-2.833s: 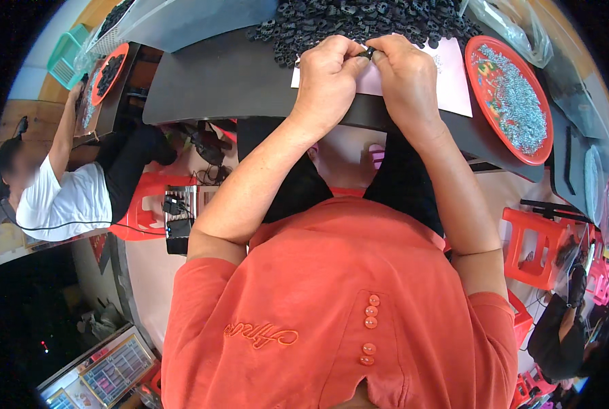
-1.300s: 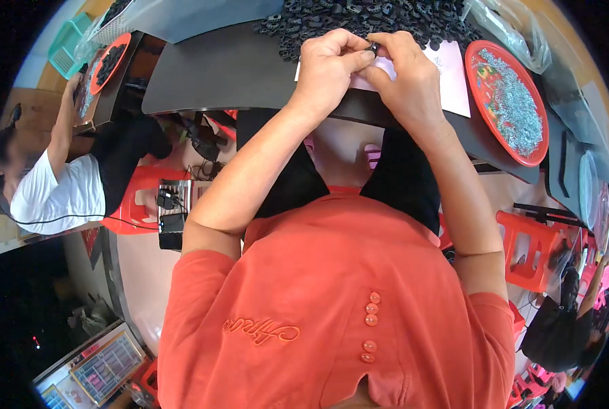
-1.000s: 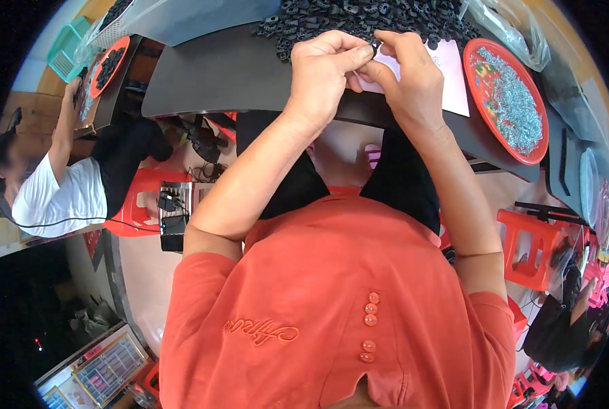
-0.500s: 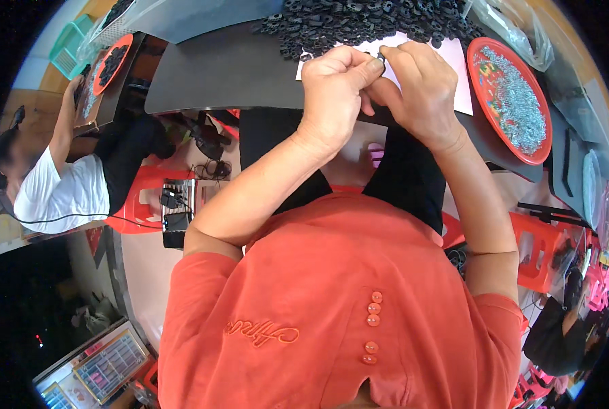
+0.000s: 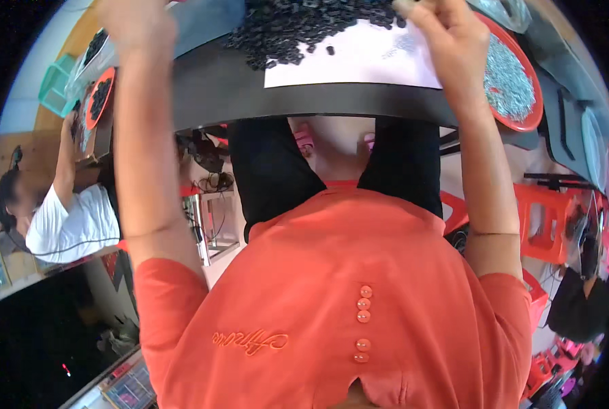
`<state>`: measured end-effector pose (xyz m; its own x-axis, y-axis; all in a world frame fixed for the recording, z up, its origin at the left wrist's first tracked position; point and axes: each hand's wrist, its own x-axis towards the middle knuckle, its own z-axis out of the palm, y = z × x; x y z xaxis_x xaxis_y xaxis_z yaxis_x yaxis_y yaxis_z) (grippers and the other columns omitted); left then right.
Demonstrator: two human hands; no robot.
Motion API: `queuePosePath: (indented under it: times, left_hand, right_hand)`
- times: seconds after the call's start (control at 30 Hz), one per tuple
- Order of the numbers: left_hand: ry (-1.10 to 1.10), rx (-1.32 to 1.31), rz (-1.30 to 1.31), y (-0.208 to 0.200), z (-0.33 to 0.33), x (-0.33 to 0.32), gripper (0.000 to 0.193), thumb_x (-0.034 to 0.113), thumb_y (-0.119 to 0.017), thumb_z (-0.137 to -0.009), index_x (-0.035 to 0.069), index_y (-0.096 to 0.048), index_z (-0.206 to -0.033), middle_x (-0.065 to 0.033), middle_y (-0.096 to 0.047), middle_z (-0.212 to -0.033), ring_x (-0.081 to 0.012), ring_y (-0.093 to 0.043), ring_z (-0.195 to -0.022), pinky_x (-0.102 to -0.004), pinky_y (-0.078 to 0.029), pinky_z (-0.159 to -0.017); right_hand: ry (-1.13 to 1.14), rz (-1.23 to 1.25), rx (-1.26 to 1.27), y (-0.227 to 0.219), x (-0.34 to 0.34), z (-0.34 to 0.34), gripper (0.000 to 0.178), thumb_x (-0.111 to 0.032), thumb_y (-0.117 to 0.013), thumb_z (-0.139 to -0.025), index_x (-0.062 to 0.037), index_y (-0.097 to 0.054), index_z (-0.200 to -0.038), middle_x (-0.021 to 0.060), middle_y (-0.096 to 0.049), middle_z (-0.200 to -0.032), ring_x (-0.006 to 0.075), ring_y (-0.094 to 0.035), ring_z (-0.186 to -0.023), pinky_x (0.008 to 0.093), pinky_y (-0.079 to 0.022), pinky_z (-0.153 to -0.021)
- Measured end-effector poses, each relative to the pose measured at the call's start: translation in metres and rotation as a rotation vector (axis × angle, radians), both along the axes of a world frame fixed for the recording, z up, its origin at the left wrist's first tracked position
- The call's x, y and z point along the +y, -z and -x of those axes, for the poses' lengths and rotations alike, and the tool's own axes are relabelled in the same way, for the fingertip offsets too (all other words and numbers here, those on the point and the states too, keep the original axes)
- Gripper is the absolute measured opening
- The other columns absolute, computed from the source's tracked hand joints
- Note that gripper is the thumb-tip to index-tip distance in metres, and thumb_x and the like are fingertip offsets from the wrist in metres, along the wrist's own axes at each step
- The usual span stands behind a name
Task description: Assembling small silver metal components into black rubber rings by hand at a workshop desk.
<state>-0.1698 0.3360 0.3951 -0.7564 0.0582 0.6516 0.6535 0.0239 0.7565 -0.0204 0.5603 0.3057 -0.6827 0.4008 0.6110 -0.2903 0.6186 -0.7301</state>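
Observation:
My left hand [image 5: 139, 24] is stretched far out to the left at the upper edge, smeared by motion, so its fingers cannot be read. Bent fingers of my right hand [image 5: 454, 37] come together at the right end of a heap of small black plastic parts [image 5: 298, 27]; what they hold, if anything, is too small to make out. Under that hand lies a white sheet [image 5: 352, 63] with a few small silvery pieces [image 5: 401, 46]. One loose black part [image 5: 330, 50] rests on the sheet.
A red tray [image 5: 537, 102] of small silvery pieces stands at the right on the dark table [image 5: 216, 92]. A clear bluish bin [image 5: 212, 20] is at the back left. Farther left, a co-worker in a white shirt [image 5: 76, 225] sits by another red tray [image 5: 92, 117].
My hands have come apart from their meeting place over the sheet. The left has swung far out to the left, the right up toward the heap. The view has shifted too.

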Motion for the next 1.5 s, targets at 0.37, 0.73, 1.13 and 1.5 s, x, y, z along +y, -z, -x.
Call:
queuePosePath:
  times: [0.37,0.73,1.13,1.5]
  left_hand:
    - [-0.001,0.424,0.656,0.055,-0.024,0.065,0.021,0.005,-0.069,-0.065,0.0,-0.065,-0.085,-0.0135,-0.061,-0.079,-0.0303,-0.059,-0.081,-0.0401,-0.047,-0.078]
    - [0.099,0.462,0.905,0.153,-0.056,0.117,0.018,0.016,-0.071,-0.075,0.002,-0.064,-0.083,-0.0142,-0.063,-0.09,-0.0313,-0.059,-0.089,-0.0421,-0.05,-0.073]
    - [0.072,0.46,0.842,0.158,-0.05,0.112,0.013,0.014,-0.07,-0.076,0.004,-0.064,-0.081,-0.0118,-0.062,-0.088,-0.0301,-0.06,-0.088,-0.0418,-0.05,-0.073]
    - [0.18,0.324,0.445,0.155,-0.045,0.11,0.009,0.002,-0.07,-0.077,0.0,-0.062,-0.081,-0.0111,-0.065,-0.076,-0.0198,-0.064,-0.066,-0.0291,-0.05,-0.062]
  right_hand:
    - [0.02,0.259,-0.046,0.05,0.042,-0.008,0.014,-0.006,-0.065,-0.082,0.0004,-0.065,-0.095,-0.0003,-0.059,-0.068,0.0067,-0.053,-0.061,0.0224,-0.043,-0.056]
    - [0.043,0.131,-0.059,0.039,0.031,-0.008,0.014,-0.006,-0.065,-0.08,0.0003,-0.066,-0.092,0.003,-0.061,-0.066,0.0083,-0.056,-0.061,0.024,-0.044,-0.055]
    - [-0.008,0.123,-0.057,0.041,0.027,-0.002,0.014,-0.008,-0.062,-0.081,0.0014,-0.066,-0.09,0.0054,-0.062,-0.066,0.0106,-0.057,-0.061,0.0258,-0.045,-0.056]
    - [0.059,-0.033,-0.091,0.051,0.029,0.015,0.018,-0.017,-0.066,-0.079,-0.0031,-0.07,-0.089,0.0173,-0.068,-0.079,0.0291,-0.067,-0.075,0.0366,-0.051,-0.066]
